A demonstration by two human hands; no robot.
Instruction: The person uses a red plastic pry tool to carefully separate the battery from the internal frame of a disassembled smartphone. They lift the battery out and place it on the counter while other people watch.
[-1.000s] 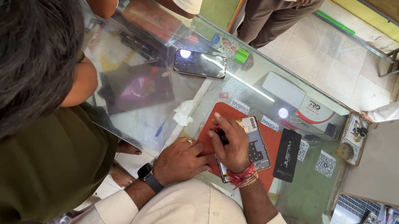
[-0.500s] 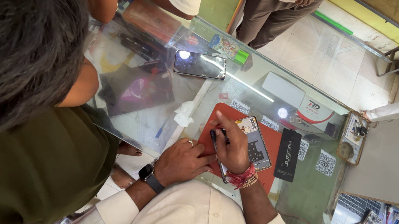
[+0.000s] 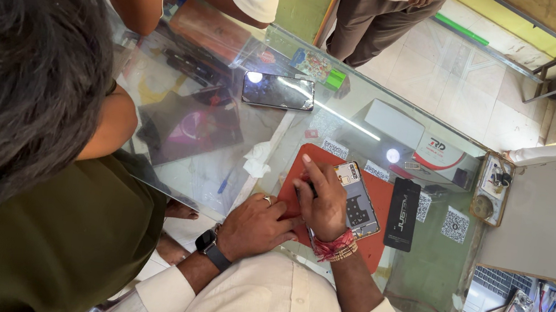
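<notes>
Red mat [image 3: 381, 242] bears an opened phone [image 3: 360, 201] touching the right hand [image 3: 322, 201].

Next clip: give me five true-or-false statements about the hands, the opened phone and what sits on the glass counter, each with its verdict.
1. The opened phone lies on a red mat. True.
2. The left hand has a watch at its wrist. True.
3. The right hand rests on the white box. False: it is on the mat, beside the opened phone.
4. A dark phone lies face up on the glass counter, apart from the mat. True.
5. The black flat pack lies under the left hand. False: it lies beyond the opened phone.
</notes>
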